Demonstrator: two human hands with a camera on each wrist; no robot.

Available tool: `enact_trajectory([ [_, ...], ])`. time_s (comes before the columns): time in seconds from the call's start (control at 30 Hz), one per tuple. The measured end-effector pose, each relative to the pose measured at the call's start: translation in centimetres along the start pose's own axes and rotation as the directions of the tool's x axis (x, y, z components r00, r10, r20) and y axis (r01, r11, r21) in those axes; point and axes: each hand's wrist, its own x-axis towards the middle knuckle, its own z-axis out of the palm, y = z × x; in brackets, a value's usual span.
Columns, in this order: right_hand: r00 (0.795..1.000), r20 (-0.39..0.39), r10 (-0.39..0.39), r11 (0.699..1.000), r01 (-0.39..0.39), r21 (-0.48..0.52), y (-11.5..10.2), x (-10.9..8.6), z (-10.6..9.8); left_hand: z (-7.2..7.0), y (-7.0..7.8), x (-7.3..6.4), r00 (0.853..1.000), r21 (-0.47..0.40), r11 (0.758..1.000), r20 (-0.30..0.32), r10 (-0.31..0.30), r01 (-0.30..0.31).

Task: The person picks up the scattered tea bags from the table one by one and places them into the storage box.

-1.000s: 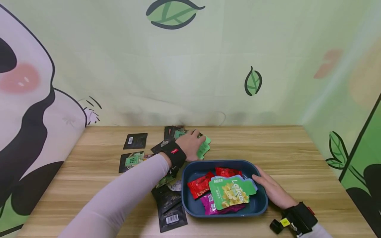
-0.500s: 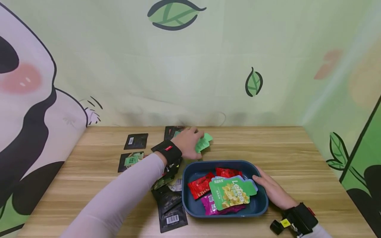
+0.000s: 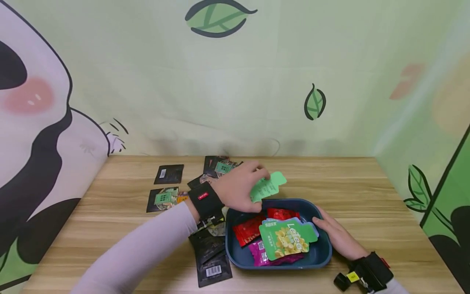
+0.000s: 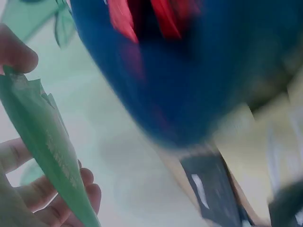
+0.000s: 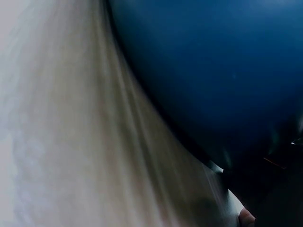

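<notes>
My left hand (image 3: pixel 240 185) pinches a green packet (image 3: pixel 266 188) with a notched top, just over the back left rim of a dark blue tub (image 3: pixel 231 249). In the left wrist view that packet (image 4: pixel 47 146) shows edge-on between thumb and fingers. Inside the tub lie red packets (image 3: pixel 249 230), a purple packet (image 3: pixel 258 253) and, on top, a green packet (image 3: pixel 288 239) with a food picture. At the tub's right end my right hand (image 3: pixel 339 237) grips the rim, thumb over it and fingers along the outer wall, mostly hidden. The tub's wall (image 5: pixel 213 85) fills much of the right wrist view.
Black sachets (image 3: pixel 213 269) lie against the tub's left side, partly under the left forearm. Farther back are a black sachet (image 3: pixel 169 174), a sachet with a green label (image 3: pixel 165 199), and several more (image 3: pixel 216 164) near the back wall (image 3: pixel 235 102).
My left hand has picked up the green packet from the back of the table and brought it right and nearer, to the tub's back rim. The right hand stays at the tub.
</notes>
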Motion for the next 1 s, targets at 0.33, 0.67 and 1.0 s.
enact_trajectory([
  [0.33, 1.000, 0.002, -0.011, 1.000, 0.011, -0.004, 0.0, 0.0, 0.2, 1.1, 5.9, -0.7, 0.979, -0.026, 0.980, 0.039, 0.198, -0.198],
  [0.67, 0.999, -0.007, -0.047, 0.998, 0.047, -0.050, 0.2, 0.0, -0.2, 1.4, 8.8, -1.2, 0.959, -0.076, 0.966, 0.121, 0.255, -0.247],
  [1.0, 0.994, 0.047, -0.103, 0.995, 0.104, -0.011, 0.6, 0.2, -0.4, 1.2, 9.4, -1.6, 0.958, -0.022, 0.967, 0.131, 0.254, -0.253],
])
